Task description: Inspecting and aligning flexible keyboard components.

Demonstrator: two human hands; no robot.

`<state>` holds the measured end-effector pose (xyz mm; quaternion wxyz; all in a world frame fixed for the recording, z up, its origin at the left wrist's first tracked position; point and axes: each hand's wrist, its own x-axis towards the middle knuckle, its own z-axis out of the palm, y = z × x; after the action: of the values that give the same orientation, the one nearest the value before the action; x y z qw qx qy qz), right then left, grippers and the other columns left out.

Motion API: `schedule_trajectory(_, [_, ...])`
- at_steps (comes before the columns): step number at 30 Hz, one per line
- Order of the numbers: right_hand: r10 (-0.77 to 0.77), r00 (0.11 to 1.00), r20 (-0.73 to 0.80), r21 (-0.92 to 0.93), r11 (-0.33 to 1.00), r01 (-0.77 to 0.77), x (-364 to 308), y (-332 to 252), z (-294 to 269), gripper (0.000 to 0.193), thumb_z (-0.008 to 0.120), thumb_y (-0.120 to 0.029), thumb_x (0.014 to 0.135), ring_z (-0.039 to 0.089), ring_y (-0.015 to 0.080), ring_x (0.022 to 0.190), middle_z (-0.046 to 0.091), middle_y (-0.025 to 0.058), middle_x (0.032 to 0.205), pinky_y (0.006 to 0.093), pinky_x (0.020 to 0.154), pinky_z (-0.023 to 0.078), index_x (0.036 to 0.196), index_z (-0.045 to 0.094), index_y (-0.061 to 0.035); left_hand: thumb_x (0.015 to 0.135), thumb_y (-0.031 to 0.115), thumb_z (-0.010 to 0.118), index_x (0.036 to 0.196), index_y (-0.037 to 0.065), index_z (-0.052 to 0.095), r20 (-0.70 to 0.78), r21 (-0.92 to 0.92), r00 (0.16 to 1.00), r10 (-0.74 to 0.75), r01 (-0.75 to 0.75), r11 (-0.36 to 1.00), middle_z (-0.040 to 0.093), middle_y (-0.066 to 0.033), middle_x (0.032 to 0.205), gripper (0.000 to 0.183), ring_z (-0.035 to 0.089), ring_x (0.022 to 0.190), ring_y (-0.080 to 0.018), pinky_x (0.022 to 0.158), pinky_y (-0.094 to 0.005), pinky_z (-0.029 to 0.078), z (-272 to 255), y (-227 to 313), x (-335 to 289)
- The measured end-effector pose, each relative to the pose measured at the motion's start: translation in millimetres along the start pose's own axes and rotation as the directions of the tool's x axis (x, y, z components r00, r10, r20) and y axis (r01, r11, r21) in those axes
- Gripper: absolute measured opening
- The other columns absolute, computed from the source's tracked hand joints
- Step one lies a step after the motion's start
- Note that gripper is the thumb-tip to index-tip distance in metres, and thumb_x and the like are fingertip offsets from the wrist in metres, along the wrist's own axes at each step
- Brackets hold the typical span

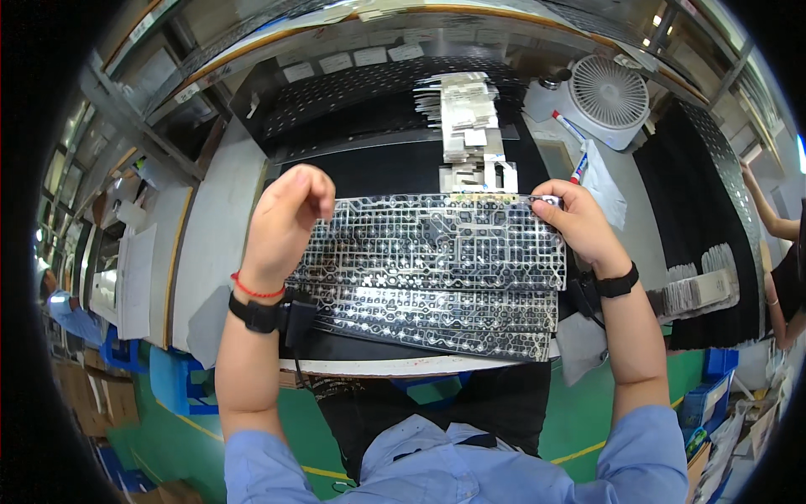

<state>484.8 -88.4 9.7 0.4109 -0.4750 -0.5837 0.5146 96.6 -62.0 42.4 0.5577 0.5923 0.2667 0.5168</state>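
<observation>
Our right grip [588, 225] pinches the far right corner of the silver-traced sheet [437, 244], which is spread before us at the near side of the desk [386, 367], overlapping what looks like a second sheet [437, 326], while our left grip [290, 214] curls its fingers over the far left part, and whether it grasps anything we cannot tell. We judge the handling of the upper sheet to be under way, not finished, though how much is done or left does not show. Beyond its far edge, a pale pile [468, 118] of flat pieces sits untouched by either hand.
</observation>
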Motion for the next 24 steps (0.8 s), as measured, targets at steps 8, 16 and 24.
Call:
schedule_trajectory(8, [-0.021, 0.998, -0.053, -0.053, 0.998, 0.018, 5.0, 1.0, -5.4, 0.009, 0.063, -0.008, 0.093, 0.057, 0.0033, 0.078, 0.064, -0.0015, 0.088, 0.0195, 0.069, 0.047, 0.098, 0.064, -0.0012, 0.091, 0.006, 0.064, 0.112, -0.002, 0.068, 0.964, 0.083, 0.225, -0.144, 0.26, 0.962, 0.069, -0.0164, 0.107, 0.023, 0.063, 0.097, -0.022, 0.087, -0.0347, 0.049, 53.2, 2.3, -35.2])
schedule_trajectory(16, [-0.119, 0.983, -0.141, -0.036, 0.993, 0.115, 2.5, 5.7, -12.1, 0.009, 0.061, -0.006, 0.094, 0.055, 0.0037, 0.081, 0.062, -0.0019, 0.09, 0.0198, 0.071, 0.045, 0.102, 0.064, -0.0019, 0.098, 0.016, 0.053, 0.101, -0.001, 0.068, 0.156, 0.142, 0.988, 0.002, -0.025, 0.99, 0.068, -0.0069, 0.085, 0.022, 0.062, 0.079, -0.0136, 0.076, -0.0262, 0.05, -37.1, -9.5, 0.8])
schedule_trajectory(24, [-0.102, 0.973, -0.208, 0.057, 0.992, 0.116, 6.8, 14.0, -27.3, 0.01, 0.059, -0.009, 0.096, 0.054, 0.0041, 0.078, 0.061, -0.0022, 0.087, 0.0197, 0.071, 0.044, 0.101, 0.063, -0.0019, 0.104, 0.027, 0.044, 0.114, 0.0, 0.063, -0.344, 0.142, 0.914, -0.214, 0.276, 0.951, 0.068, -0.0035, 0.096, 0.035, 0.061, 0.083, -0.0058, 0.076, -0.0232, 0.049, -102.7, -16.1, 17.2])
